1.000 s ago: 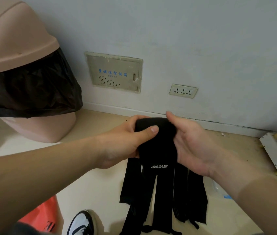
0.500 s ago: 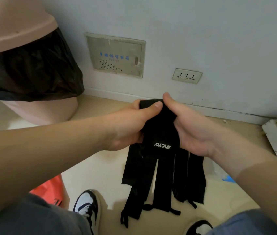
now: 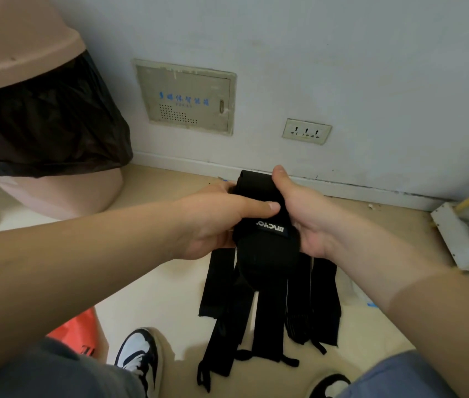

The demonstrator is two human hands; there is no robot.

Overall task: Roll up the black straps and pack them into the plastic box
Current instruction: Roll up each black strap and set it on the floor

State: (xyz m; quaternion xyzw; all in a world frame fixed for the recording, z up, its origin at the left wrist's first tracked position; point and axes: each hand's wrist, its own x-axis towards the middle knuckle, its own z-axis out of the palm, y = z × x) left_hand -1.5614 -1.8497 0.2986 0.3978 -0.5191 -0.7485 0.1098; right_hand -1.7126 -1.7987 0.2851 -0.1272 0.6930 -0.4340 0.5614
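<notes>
Well left of the left hand stands a pink bin with a black liner. The left hand grips the black straps from the side, its thumb laid across the front just above the white logo. The rolled top of the bundle sits between both hands, and the rest hangs below them toward the floor. The right hand clasps the opposite edge, thumb up beside the roll. To roll well, I judge both thumbs should pin the coil tight and level while the hanging lengths feed in evenly. I cannot make out the plastic box with certainty.
</notes>
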